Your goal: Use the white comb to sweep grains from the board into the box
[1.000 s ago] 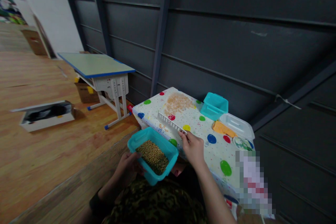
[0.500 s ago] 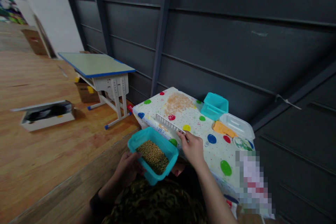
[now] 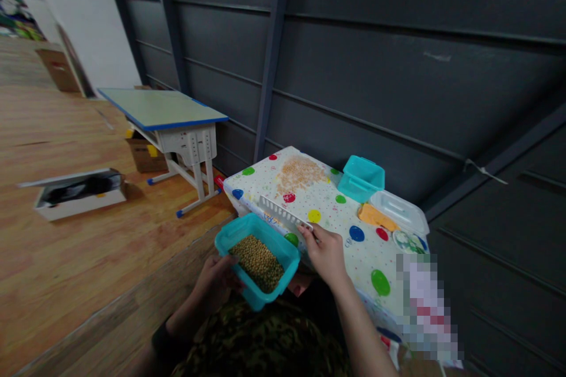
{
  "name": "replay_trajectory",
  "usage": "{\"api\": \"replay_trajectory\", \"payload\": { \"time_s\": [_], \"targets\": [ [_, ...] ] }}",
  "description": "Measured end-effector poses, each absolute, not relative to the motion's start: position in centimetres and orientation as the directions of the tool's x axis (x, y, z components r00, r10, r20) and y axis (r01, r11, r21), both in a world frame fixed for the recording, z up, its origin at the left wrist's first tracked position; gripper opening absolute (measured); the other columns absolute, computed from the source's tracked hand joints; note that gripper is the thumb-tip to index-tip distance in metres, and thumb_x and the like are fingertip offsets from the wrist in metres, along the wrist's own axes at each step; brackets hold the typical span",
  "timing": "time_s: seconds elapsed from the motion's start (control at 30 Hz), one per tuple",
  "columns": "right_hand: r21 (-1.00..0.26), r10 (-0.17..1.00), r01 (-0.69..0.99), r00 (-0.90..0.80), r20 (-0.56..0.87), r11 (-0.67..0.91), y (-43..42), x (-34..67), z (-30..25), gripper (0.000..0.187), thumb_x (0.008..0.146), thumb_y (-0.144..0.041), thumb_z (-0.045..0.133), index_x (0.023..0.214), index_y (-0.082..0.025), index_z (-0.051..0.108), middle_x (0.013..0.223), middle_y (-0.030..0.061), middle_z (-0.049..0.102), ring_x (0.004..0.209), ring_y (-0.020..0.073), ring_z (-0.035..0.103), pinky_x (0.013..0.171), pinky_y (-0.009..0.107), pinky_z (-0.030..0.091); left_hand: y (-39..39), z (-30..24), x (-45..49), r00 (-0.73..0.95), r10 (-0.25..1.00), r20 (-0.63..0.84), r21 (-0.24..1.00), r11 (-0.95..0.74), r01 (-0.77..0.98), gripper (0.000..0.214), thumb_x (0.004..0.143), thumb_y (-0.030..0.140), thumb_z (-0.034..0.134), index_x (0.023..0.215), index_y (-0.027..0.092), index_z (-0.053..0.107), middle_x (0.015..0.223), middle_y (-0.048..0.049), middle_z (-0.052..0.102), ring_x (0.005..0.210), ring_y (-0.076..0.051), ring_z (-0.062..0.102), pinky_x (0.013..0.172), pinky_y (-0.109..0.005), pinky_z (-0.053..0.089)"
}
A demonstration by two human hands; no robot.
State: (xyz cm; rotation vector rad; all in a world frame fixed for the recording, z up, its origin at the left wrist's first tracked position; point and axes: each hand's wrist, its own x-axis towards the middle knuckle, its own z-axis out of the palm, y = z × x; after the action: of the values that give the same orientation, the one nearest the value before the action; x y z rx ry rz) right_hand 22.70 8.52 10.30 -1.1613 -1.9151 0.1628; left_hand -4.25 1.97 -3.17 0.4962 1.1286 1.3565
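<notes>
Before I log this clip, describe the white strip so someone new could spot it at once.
Start at the balloon-print tablecloth below the dark wall. Toward its near edge, just beyond the turquoise tub of beans, the right hand holds one end of the long, thin white strip. A row of slots or teeth along its length sets it apart from the tub and cloth.

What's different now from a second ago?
The right hand moved the white slotted strip a little toward the table's near edge and the turquoise box. Nothing was grabbed or let go. The left hand still holds the box, and the big patch of beans stayed put.
</notes>
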Motion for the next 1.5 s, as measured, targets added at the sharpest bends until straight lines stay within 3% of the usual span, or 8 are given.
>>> {"api": "replay_trajectory", "payload": {
  "time_s": [0.13, 0.3, 0.57, 0.77, 0.9, 1.13, 1.4, 1.5],
  "targets": [
    [-0.519, 0.781, 0.657, -0.177, 0.599, 0.546, 8.3, 22.7, 10.3, 0.054, 0.119, -0.055, 0.055, 0.093, -0.025, 0.09, 0.077, 0.0077, 0.087, 0.061, 0.0222, 0.078, 0.062, 0.028, 0.054, 1.8, -2.8, -4.3, -0.163, 0.928, -0.336, 0.835, 0.213, -0.508, 0.048, 0.062, 0.056, 0.097, 0.045, 0.026, 0.064, 0.042, -0.005, 0.066, 0.036, -0.019, 0.06, 0.04, -0.031, 0.051],
    [-0.514, 0.776, 0.659, -0.174, 0.606, 0.549, 8.2, 22.7, 10.6, 0.064, 0.121, -0.061, 0.051, 0.082, -0.024, 0.085, 0.062, 0.0051, 0.077, 0.049, 0.0189, 0.065, 0.058, 0.028, 0.047, 1.7, -2.7, -4.3, -0.151, 0.934, -0.323, 0.828, 0.202, -0.522, 0.046, 0.064, 0.056, 0.099, 0.047, 0.024, 0.07, 0.042, -0.0048, 0.066, 0.037, -0.02, 0.062, 0.041, -0.031, 0.053],
    [-0.519, 0.787, 0.672, -0.16, 0.596, 0.529, 8.1, 22.7, 11.1, 0.074, 0.119, -0.072, 0.048, 0.063, -0.026, 0.066, 0.051, 0.0017, 0.063, 0.045, 0.016, 0.051, 0.053, 0.028, 0.037, 1.9, -2.8, -4.2, -0.167, 0.93, -0.328, 0.835, 0.203, -0.512, 0.044, 0.065, 0.056, 0.096, 0.05, 0.025, 0.069, 0.047, -0.0091, 0.072, 0.038, -0.02, 0.061, 0.041, -0.032, 0.049],
    [-0.562, 0.797, 0.634, -0.147, 0.586, 0.531, 7.9, 22.7, 11.4, 0.073, 0.117, -0.073, 0.053, 0.061, -0.026, 0.062, 0.05, 0.0, 0.06, 0.046, 0.0152, 0.05, 0.052, 0.028, 0.037, 1.9, -2.5, -3.9, -0.205, 0.917, -0.342, 0.831, 0.193, -0.522, 0.047, 0.061, 0.053, 0.096, 0.042, 0.027, 0.063, 0.041, -0.0062, 0.065, 0.035, -0.018, 0.056, 0.04, -0.031, 0.048],
    [-0.578, 0.788, 0.645, -0.063, 0.613, 0.501, 8.8, 23.0, 11.4, 0.075, 0.115, -0.077, 0.054, 0.061, -0.025, 0.06, 0.05, -0.0004, 0.06, 0.046, 0.0145, 0.05, 0.052, 0.028, 0.035, 1.9, -2.6, -4.1, -0.181, 0.922, -0.341, 0.832, 0.207, -0.514, 0.046, 0.06, 0.056, 0.098, 0.045, 0.025, 0.068, 0.043, -0.0071, 0.067, 0.036, -0.02, 0.059, 0.04, -0.032, 0.049],
    [-0.505, 0.754, 0.753, 0.019, 0.656, 0.421, 12.7, 22.8, 12.6, 0.069, 0.113, -0.072, 0.047, 0.064, -0.027, 0.064, 0.058, 0.0074, 0.068, 0.051, 0.0188, 0.055, 0.059, 0.032, 0.035, 1.8, -2.4, -4.7, -0.184, 0.931, -0.314, 0.86, 0.197, -0.47, 0.05, 0.061, 0.061, 0.099, 0.044, 0.026, 0.068, 0.041, -0.0073, 0.066, 0.037, -0.021, 0.061, 0.04, -0.033, 0.05],
    [-0.725, 0.87, 0.564, 0.021, 0.492, 0.397, 12.1, 23.0, 12.2, 0.069, 0.1, -0.083, 0.059, 0.061, -0.026, 0.056, 0.056, 0.0004, 0.057, 0.057, 0.0173, 0.049, 0.057, 0.03, 0.033, 1.6, -2.1, -4.7, -0.189, 0.926, -0.326, 0.865, 0.212, -0.455, 0.05, 0.058, 0.063, 0.099, 0.043, 0.025, 0.069, 0.043, -0.0081, 0.069, 0.037, -0.02, 0.062, 0.04, -0.032, 0.053],
    [-0.759, 0.873, 0.55, 0.105, 0.476, 0.348, 12.2, 24.3, 11.9, 0.073, 0.096, -0.089, 0.06, 0.06, -0.026, 0.056, 0.055, -0.0012, 0.053, 0.059, 0.0167, 0.044, 0.057, 0.03, 0.029, 1.4, -1.4, -4.5, -0.185, 0.928, -0.323, 0.865, 0.211, -0.455, 0.05, 0.058, 0.064, 0.099, 0.045, 0.023, 0.073, 0.044, -0.0101, 0.071, 0.037, -0.022, 0.064, 0.039, -0.032, 0.054]
  ]
}}
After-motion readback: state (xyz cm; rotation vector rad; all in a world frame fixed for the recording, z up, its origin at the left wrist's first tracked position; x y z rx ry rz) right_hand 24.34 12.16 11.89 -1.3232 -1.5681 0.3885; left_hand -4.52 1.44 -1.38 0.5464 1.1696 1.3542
